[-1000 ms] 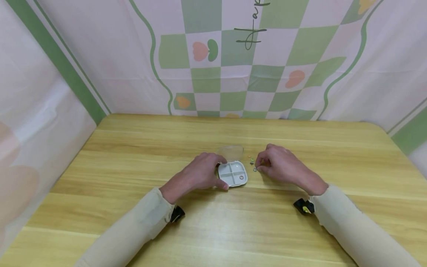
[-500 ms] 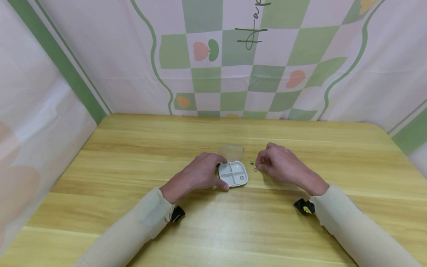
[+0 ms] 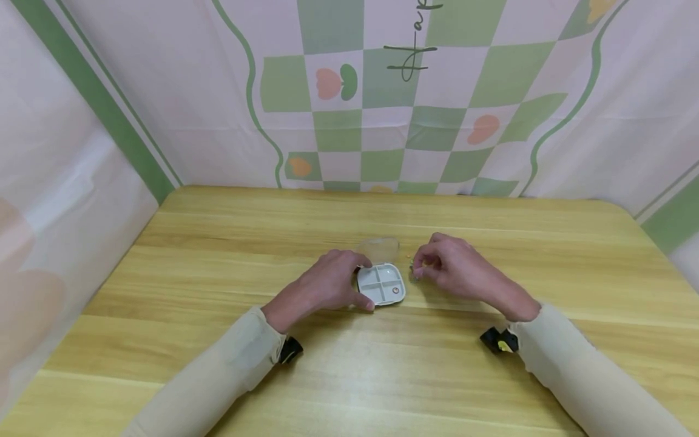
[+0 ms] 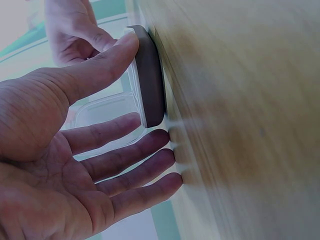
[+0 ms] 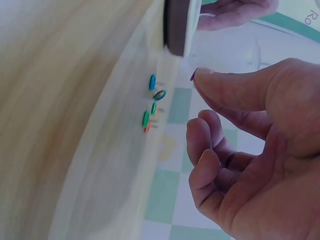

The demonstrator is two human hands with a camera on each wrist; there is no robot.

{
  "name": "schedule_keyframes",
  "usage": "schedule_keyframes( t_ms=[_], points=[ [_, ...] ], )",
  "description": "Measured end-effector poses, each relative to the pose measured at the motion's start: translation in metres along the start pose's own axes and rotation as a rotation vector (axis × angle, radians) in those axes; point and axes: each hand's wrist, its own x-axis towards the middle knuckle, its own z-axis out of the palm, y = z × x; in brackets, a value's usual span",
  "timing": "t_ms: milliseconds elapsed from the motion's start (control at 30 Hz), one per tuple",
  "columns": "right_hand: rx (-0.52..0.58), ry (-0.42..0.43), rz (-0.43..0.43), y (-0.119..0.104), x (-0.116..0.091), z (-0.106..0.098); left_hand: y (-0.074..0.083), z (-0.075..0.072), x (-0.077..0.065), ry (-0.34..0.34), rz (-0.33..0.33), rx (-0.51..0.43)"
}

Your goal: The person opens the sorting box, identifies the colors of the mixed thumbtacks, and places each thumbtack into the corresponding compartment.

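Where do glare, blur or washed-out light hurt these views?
Head: pale glare on the tabletop below the four-compartment case; the coloured pieces by the right hand are too tiny to make out. Left wrist: top-left corner washed out, tabletop grain soft. Right wrist: printed backdrop hazy, yet the pieces' blue, green and red show.

Your tabletop (image 3: 327, 388) has a smooth wood-grain finish, softly glossy where it catches light. The box (image 3: 389, 274) looks like smooth plastic, matt on its outer wall, and the lid (image 3: 378, 249) like clear plastic. You see lightly creased cloth in the curtain (image 3: 338, 130) and matt cloth in your sleeves (image 3: 218, 367). The small pieces' (image 5: 154, 108) material is hard to tell.
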Motion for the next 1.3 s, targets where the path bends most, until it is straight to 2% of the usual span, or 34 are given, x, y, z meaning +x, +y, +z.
schedule_keyframes(
  t_ms=[267, 767, 1300],
  points=[
    [0.062, -0.010, -0.021, -0.006, -0.001, -0.001, 0.000, 0.000, 0.001, -0.002, 0.001, -0.015],
    [0.272, -0.027, -0.064, -0.013, -0.001, 0.003, 0.000, -0.001, 0.000, -0.006, 0.005, -0.034],
    [0.248, -0.039, -0.066, -0.019, -0.002, 0.020, -0.001, 0.000, 0.000, -0.011, 0.007, -0.040]
  ],
)
